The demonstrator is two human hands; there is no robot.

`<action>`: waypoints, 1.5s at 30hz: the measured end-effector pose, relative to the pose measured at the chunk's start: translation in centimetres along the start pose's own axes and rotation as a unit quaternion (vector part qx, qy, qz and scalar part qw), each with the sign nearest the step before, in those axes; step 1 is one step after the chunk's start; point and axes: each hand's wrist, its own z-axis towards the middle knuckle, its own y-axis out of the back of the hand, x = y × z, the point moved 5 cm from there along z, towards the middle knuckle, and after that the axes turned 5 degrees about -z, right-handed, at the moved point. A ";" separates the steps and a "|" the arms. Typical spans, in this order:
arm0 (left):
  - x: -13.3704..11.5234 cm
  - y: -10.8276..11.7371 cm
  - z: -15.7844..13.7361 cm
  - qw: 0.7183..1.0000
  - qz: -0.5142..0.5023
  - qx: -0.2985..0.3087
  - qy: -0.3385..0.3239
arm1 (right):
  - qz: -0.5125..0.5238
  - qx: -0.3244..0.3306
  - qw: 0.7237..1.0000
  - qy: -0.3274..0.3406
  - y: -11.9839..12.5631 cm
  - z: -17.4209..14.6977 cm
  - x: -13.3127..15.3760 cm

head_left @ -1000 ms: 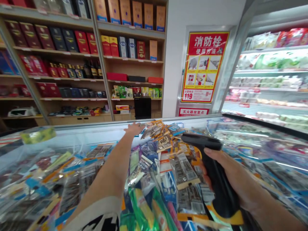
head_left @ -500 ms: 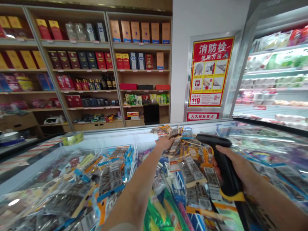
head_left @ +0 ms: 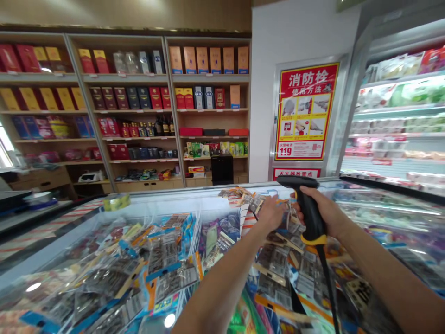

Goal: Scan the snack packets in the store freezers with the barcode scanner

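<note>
My right hand [head_left: 321, 211] is closed around the grip of a black barcode scanner [head_left: 311, 213] with a yellow band at its base. A dark cable hangs from the scanner, and its head points left above the freezer. My left hand [head_left: 273, 212] reaches across to the far part of the same compartment, among clear snack packets [head_left: 274, 260] with orange and blue edges. Its fingers are smeared and partly hidden against the packets, so their grip does not show. Beside that forearm lie purple and white packets [head_left: 220, 246] and a green bag [head_left: 241, 315].
A white wire divider [head_left: 196, 234] separates the compartment from more packets [head_left: 163, 250] on the left. The chest freezer's back rim [head_left: 205, 190] runs across, with a glass lid [head_left: 392, 204] at right. Behind stand shelves of boxes, a red poster [head_left: 308, 111] and a lit display fridge [head_left: 396, 116].
My left hand has moved right, towards the scanner. Packets in the middle compartment have shifted, exposing purple packets and a red-and-white striped piece. The scanner has moved slightly left and up.
</note>
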 end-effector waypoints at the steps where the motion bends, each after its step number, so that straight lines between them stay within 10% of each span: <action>1: 0.4 1.6 -0.1 0.999 0.020 -0.034 0.014 | 0.001 0.005 1.000 0.005 -0.5 -0.3 0.4; 6: 2.7 6.8 -3.4 0.982 0.101 -0.087 0.130 | 0.035 0.022 0.999 0.010 -2.3 -2.7 1.9; 14: 0.1 4.1 -9.2 0.963 0.248 -0.030 0.104 | 0.087 0.055 0.995 0.006 -4.8 -4.8 1.1; 26: 0.6 5.4 -6.7 0.924 0.356 0.020 0.136 | 0.101 0.037 0.992 -0.064 -6.0 -5.0 -2.8; 31: 3.3 11.2 -10.0 0.930 0.257 -0.130 0.228 | 0.105 0.045 0.991 -0.064 -6.5 -5.1 -3.1; 36: 7.0 13.1 -14.0 0.922 -0.059 -0.231 0.306 | 0.090 0.046 0.991 -0.088 -8.7 -6.3 -4.1; 45: 6.5 15.2 -14.9 0.872 -0.315 -0.331 0.177 | 0.038 0.065 0.989 -0.127 -11.9 -8.8 -6.1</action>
